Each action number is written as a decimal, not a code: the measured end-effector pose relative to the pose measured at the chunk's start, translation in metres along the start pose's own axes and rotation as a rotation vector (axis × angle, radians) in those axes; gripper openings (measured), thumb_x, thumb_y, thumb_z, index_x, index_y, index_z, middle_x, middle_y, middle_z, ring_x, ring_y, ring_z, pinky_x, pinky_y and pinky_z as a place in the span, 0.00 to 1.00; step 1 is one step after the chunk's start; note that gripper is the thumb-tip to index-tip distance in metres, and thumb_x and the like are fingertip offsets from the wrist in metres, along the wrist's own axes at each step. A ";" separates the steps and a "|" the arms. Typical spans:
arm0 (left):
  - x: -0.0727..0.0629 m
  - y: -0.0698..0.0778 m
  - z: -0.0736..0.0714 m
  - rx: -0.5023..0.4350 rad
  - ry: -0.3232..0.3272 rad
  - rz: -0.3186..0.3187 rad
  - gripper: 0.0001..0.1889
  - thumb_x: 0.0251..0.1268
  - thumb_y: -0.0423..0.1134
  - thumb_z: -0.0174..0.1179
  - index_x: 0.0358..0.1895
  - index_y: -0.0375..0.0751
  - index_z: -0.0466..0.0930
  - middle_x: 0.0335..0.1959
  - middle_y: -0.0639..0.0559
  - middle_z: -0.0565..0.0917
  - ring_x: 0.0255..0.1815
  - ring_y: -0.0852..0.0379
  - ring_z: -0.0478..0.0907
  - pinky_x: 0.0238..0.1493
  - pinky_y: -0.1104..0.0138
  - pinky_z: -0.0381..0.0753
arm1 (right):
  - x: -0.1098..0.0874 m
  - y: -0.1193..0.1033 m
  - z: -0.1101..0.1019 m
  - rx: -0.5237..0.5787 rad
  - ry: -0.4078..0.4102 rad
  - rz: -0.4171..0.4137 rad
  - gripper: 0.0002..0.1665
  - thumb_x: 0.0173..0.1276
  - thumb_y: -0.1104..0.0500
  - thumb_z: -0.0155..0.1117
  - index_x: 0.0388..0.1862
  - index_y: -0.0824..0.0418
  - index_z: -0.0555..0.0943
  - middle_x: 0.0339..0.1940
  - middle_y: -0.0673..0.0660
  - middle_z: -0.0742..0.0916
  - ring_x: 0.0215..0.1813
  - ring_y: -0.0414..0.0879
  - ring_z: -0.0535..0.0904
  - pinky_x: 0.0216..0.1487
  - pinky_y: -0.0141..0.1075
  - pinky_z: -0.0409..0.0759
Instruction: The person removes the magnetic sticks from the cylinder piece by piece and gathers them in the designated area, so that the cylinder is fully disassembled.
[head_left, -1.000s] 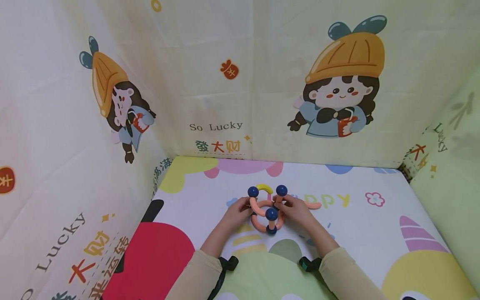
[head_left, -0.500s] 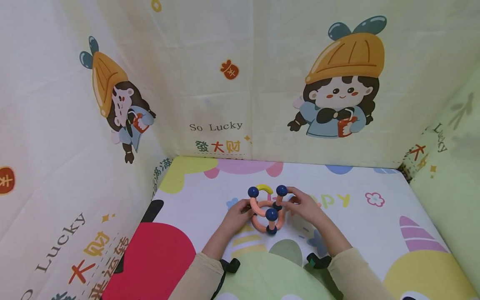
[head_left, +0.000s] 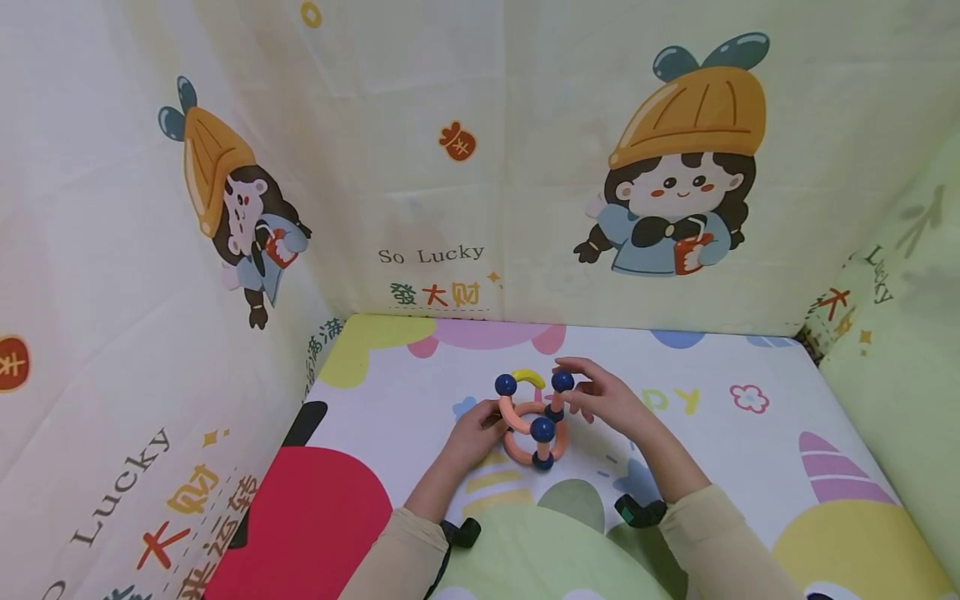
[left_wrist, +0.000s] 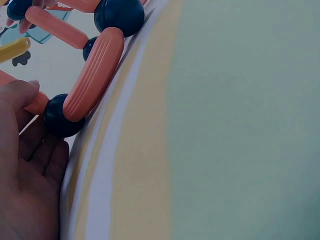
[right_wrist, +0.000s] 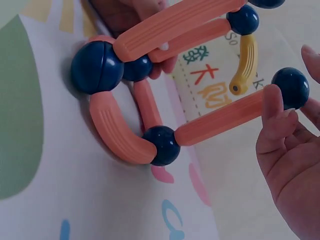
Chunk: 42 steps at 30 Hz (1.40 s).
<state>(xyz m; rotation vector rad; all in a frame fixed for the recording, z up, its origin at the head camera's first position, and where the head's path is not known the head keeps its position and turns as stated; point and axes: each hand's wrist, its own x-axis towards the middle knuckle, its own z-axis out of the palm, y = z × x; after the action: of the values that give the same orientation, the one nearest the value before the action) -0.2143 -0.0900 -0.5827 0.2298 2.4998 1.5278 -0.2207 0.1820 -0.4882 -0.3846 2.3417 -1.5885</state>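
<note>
A toy frame of salmon rods (right_wrist: pixel 125 131) and dark blue balls (right_wrist: pixel 161 145) stands on the mat, its curved rods making a ring at the bottom. Uprights rise from that ring, topped with more blue balls. At the frame's left side my left hand (head_left: pixel 474 435) pinches a rod beside a low ball (left_wrist: pixel 62 116), thumb on the rod. On the right, my right hand (head_left: pixel 609 402) has its fingers at the top ball (right_wrist: pixel 290 88) of an upright rod (right_wrist: pixel 222 119), thumb side against the ball and one finger raised beyond it. A curved yellow rod (right_wrist: pixel 245 65) joins another upper ball.
The patterned mat (head_left: pixel 720 467) spreads around the frame. Printed cloth walls (head_left: pixel 540 167) enclose the back and both sides. A black strip (head_left: pixel 306 423) lies along the mat's left edge. Small black cameras (head_left: pixel 461 533) sit at the wrists.
My right hand has moved up the right upright, from its lower part to the top ball. The salmon curved rod lying right of the frame is now hidden behind that hand. My left hand stays put.
</note>
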 end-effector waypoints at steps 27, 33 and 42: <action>-0.003 0.002 -0.001 0.028 -0.002 0.059 0.22 0.70 0.62 0.54 0.62 0.63 0.77 0.58 0.61 0.82 0.61 0.55 0.78 0.60 0.54 0.78 | 0.013 0.009 0.000 0.314 -0.073 0.000 0.26 0.80 0.47 0.48 0.70 0.57 0.67 0.62 0.72 0.77 0.40 0.48 0.85 0.46 0.39 0.86; -0.001 0.003 0.000 0.017 -0.005 0.020 0.25 0.68 0.65 0.54 0.64 0.62 0.76 0.60 0.61 0.81 0.63 0.53 0.76 0.61 0.52 0.77 | 0.013 0.006 -0.003 0.268 -0.021 0.015 0.25 0.77 0.44 0.52 0.68 0.51 0.70 0.60 0.63 0.80 0.37 0.49 0.82 0.38 0.37 0.84; -0.001 0.002 -0.001 0.026 -0.002 0.019 0.25 0.68 0.64 0.54 0.64 0.62 0.76 0.60 0.60 0.81 0.63 0.53 0.77 0.62 0.51 0.77 | 0.011 0.012 -0.020 0.050 0.123 0.139 0.31 0.69 0.38 0.62 0.69 0.40 0.70 0.52 0.64 0.80 0.45 0.56 0.78 0.53 0.52 0.75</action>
<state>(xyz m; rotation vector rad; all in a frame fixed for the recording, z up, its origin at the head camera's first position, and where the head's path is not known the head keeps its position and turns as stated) -0.2131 -0.0905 -0.5797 0.2592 2.5243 1.5026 -0.2395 0.1994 -0.4927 -0.1130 2.3553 -1.6432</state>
